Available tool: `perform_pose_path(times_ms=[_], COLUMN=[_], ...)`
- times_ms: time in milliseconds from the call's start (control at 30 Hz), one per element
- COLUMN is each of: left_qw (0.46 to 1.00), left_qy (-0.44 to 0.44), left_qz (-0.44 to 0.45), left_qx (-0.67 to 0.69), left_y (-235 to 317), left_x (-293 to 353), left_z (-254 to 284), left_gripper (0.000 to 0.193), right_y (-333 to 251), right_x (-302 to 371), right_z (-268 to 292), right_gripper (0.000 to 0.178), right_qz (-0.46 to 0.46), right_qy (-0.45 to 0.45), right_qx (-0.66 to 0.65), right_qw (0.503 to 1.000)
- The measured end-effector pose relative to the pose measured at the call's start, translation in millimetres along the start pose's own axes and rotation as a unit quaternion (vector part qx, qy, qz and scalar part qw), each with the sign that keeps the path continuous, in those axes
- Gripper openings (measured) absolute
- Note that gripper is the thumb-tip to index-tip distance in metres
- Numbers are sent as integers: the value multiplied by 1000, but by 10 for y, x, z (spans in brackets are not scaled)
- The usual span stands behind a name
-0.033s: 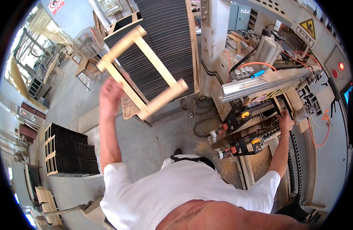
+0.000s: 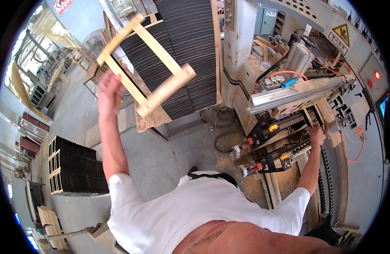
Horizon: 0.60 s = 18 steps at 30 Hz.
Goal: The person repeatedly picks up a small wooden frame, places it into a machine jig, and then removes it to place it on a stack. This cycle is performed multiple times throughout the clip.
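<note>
My left hand (image 2: 111, 91) is closed on the near-left rail of a light wooden frame (image 2: 161, 48), a rectangle with two long rails and two thicker end pieces. The frame hangs tilted in the air in front of a tall stack of dark, ridged pieces (image 2: 188, 55). Over at the machine on the right, my right hand (image 2: 317, 135) is closed at the end of a wooden strip (image 2: 307, 117) lying under the metal beam (image 2: 296, 95). The fingertips of that hand are partly hidden.
A worn board (image 2: 154, 120) on a metal stand lies below the stack. Clamps with red and yellow parts (image 2: 262, 165) jut from the machine toward me. A dark stack of framed pieces (image 2: 78, 167) stands on the floor at left. Red lights (image 2: 377, 75) glow on the control panel.
My left hand has carried the wooden frame to the left and slightly away from me. The right hand stays at the same place in the machine.
</note>
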<state>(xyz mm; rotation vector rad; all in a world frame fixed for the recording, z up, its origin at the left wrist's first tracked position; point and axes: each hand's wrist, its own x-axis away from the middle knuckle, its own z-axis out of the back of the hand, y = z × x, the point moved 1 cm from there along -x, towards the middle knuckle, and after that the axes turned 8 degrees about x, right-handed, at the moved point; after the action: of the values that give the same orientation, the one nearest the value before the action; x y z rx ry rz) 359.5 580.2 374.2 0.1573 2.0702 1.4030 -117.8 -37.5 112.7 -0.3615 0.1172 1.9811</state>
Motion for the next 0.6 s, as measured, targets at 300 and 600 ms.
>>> perform_pose_path(times_ms=[300,600], left_qw=[992,928], left_qy=[0,-27], left_qz=[85,73], left_qx=[95,-363], left_y=[2,-336], left_x=[-2677,-3043], left_z=[1412,993], left_gripper=[28,47], right_y=[-1191,-2257], right_x=[814,2168], right_z=[627,793], right_gripper=[27,22], right_qz=[-89,-137], right_qy=[219,140], right_qx=[-350,-382], right_qw=[907,903])
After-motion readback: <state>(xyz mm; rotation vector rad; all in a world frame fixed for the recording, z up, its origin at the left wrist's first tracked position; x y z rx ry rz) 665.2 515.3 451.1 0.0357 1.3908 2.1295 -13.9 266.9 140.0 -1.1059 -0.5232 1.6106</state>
